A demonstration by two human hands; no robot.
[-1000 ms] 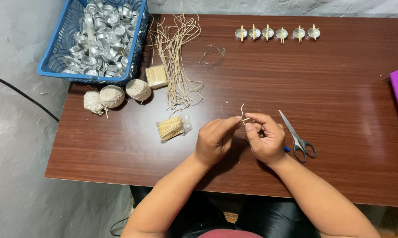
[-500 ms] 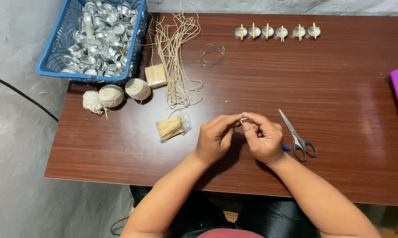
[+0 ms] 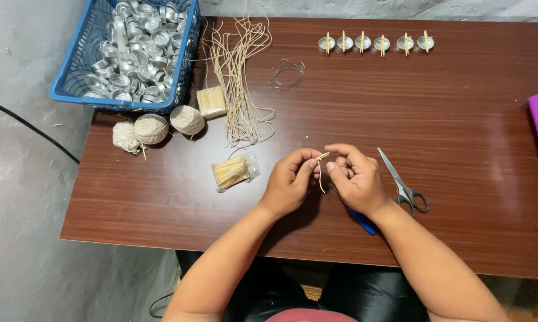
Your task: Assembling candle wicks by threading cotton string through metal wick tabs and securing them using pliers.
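Short pale wick string (image 3: 320,173) with thin wooden stick at top, pinched between both hands above near-centre of dark brown wooden table (image 3: 460,119). Left hand (image 3: 290,182) grasps it by fingertips; right hand (image 3: 355,179) pinches it from right side. Grey-handled scissors (image 3: 403,185) just right of right hand. Clear packet of wooden sticks (image 3: 234,171) left of hands. Loose cut wick strands (image 3: 239,77) far-centre. Blue plastic basket of metal cups (image 3: 126,53) far left. Row of six metal cups with sticks (image 3: 373,43) far right.

Clear plastic packet of wooden sticks (image 3: 235,172) lies on table (image 3: 460,149).
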